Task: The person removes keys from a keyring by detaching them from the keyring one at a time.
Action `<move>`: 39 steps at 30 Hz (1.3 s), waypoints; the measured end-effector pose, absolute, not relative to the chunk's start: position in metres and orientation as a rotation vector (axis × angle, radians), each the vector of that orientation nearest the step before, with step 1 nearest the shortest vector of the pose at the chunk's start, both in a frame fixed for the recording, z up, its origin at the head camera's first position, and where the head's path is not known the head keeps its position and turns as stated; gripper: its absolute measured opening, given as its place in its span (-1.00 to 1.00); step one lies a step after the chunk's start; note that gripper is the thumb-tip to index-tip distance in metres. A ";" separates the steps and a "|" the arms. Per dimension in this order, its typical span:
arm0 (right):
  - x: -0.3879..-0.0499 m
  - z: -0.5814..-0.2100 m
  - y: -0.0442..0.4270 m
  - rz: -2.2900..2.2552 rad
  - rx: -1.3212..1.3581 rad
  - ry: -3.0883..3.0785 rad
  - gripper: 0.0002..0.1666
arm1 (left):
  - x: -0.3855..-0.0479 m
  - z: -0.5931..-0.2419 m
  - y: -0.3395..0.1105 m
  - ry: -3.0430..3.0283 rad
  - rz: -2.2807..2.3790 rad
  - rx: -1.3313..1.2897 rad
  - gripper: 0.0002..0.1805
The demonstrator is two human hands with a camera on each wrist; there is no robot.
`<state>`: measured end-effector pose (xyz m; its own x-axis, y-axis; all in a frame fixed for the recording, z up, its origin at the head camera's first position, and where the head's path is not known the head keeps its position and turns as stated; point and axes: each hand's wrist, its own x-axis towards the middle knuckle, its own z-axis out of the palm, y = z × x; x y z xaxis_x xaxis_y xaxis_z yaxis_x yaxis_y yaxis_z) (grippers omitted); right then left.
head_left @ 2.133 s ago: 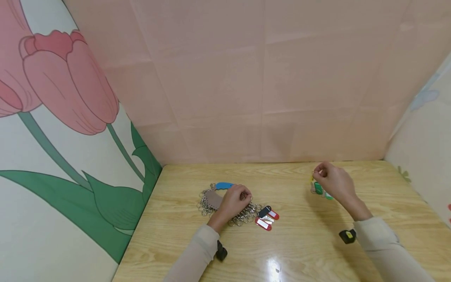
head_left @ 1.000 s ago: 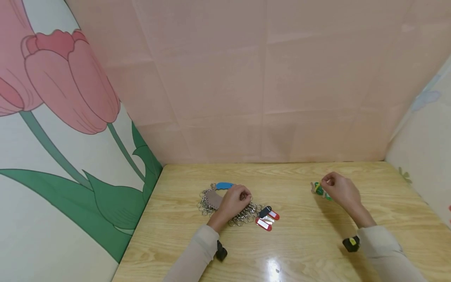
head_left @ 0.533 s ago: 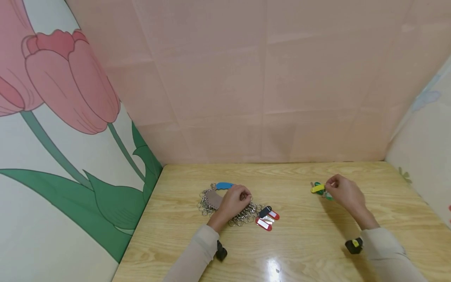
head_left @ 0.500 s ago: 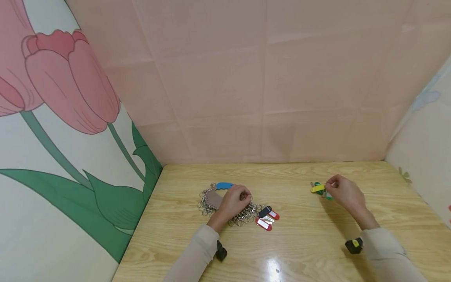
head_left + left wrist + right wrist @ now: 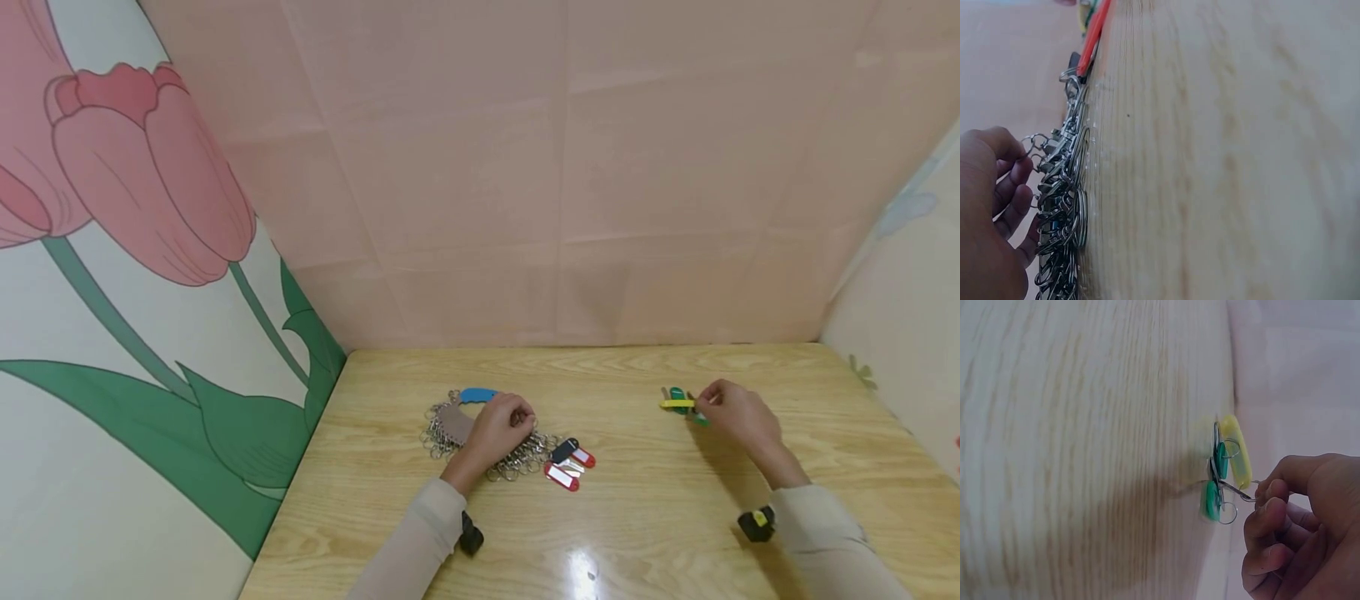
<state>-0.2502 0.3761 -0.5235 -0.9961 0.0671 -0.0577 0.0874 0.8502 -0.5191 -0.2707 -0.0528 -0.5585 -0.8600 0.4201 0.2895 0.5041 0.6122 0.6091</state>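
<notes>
My right hand (image 5: 738,419) pinches the ring of a yellow key tag (image 5: 677,404) between thumb and index finger. A key (image 5: 1235,490) hangs from that ring in the right wrist view. The yellow tag lies across or just above green key tags (image 5: 1212,500) with rings and keys; contact cannot be told. My left hand (image 5: 495,431) is over a curved grey-brown plate (image 5: 453,423) fringed with metal rings and clasps (image 5: 1063,206). In the left wrist view, its thumb and index finger pinch one small metal ring (image 5: 1030,145). Its palm hides part of the plate.
A blue wavy-edged piece (image 5: 477,394) sits at the plate's far side. Red key tags (image 5: 562,477), a black key tag (image 5: 564,451) and keys lie right of the plate. The wooden table (image 5: 615,533) meets a pink wall covering (image 5: 465,250) at the back.
My right hand has come lower, nearer and slightly right. The yellow key tag has swung from hanging upright to lying sideways over the green tags. My left hand stays in place.
</notes>
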 end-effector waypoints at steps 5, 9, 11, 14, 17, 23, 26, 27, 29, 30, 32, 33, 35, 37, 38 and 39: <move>-0.250 -0.527 0.377 -0.847 0.110 2.977 -0.56 | -0.271 -0.559 -0.053 -2.710 -1.086 -0.784 -0.91; -0.250 -0.530 0.380 -0.824 0.114 2.967 -0.55 | -0.272 -0.560 -0.053 -2.725 -1.091 -0.777 -0.91; -0.250 -0.530 0.382 -0.812 0.122 2.960 -0.55 | -0.271 -0.560 -0.053 -2.724 -1.099 -0.775 -0.91; -0.250 -0.531 0.383 -0.797 0.130 2.950 -0.54 | -0.271 -0.560 -0.053 -2.726 -1.105 -0.769 -0.90; -0.251 -0.532 0.383 -0.788 0.135 2.952 -0.54 | -0.272 -0.560 -0.053 -2.730 -1.103 -0.762 -0.90; -0.251 -0.534 0.383 -0.792 0.117 2.960 -0.56 | -0.272 -0.561 -0.053 -2.729 -1.095 -0.758 -0.91; -0.250 -0.534 0.383 -0.799 0.120 2.961 -0.56 | -0.272 -0.560 -0.052 -2.727 -1.092 -0.761 -0.91; -0.250 -0.534 0.383 -0.803 0.123 2.963 -0.56 | -0.272 -0.560 -0.053 -2.726 -1.093 -0.761 -0.91; -0.249 -0.534 0.383 -0.813 0.130 2.965 -0.56 | -0.271 -0.559 -0.052 -2.725 -1.094 -0.763 -0.91; -0.249 -0.535 0.384 -0.818 0.134 2.965 -0.57 | -0.271 -0.559 -0.053 -2.723 -1.096 -0.762 -0.91; -0.248 -0.535 0.384 -0.826 0.141 2.965 -0.58 | -0.271 -0.558 -0.053 -2.718 -1.099 -0.764 -0.92; -0.248 -0.534 0.384 -0.830 0.141 2.965 -0.57 | -0.271 -0.558 -0.053 -2.717 -1.100 -0.764 -0.92; -0.248 -0.534 0.383 -0.834 0.142 2.963 -0.57 | -0.270 -0.557 -0.053 -2.715 -1.100 -0.765 -0.92; -0.247 -0.532 0.382 -0.836 0.139 2.965 -0.56 | -0.270 -0.557 -0.053 -2.716 -1.104 -0.764 -0.92; -0.247 -0.532 0.382 -0.839 0.137 2.966 -0.55 | -0.270 -0.557 -0.053 -2.717 -1.105 -0.763 -0.92; -0.246 -0.532 0.381 -0.841 0.133 2.968 -0.54 | -0.270 -0.558 -0.053 -2.722 -1.107 -0.761 -0.92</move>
